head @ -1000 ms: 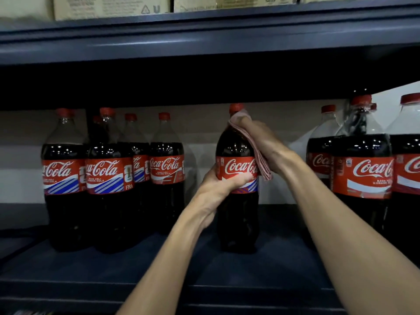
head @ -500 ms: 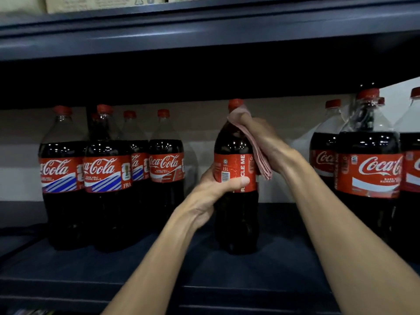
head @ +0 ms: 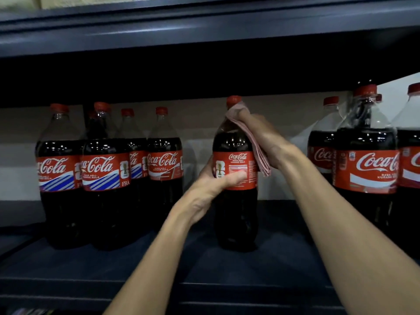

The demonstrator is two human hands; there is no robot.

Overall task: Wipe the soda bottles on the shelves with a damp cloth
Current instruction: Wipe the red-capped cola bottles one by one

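Centre bottle (head: 235, 212): stands upright on the dark shelf (head: 204, 273), alone, well apart from the clusters on either side. Red cap (head: 233, 100) on. Dark cola fills it to the shoulder; the neck above is clear. Red label (head: 243, 163) faces you, showing small print and a trophy mark.

Your left hand (head: 211, 187): grips the centre bottle at label height. The thumb lies across the lower front of the label; the fingers wrap round the far side, hidden.

Your right hand (head: 267, 137): holds the folded pink cloth (head: 259, 153) against the bottle's right shoulder and neck, fingertips just under the cap. The cloth's lower edge hangs beside the label's upper right corner.

Left group (head: 104, 176): at least five bottles, upright, capped, packed close together, each with dark cola to the shoulder. Two front labels carry blue-and-white stripes.

Right group (head: 366, 169): at least three bottles, capped, same dark fill; the rightmost is cut by the frame edge.

Upper shelf (head: 204, 35) overhead. Cardboard boxes (head: 86, 1) sit on it; contents cannot be told.
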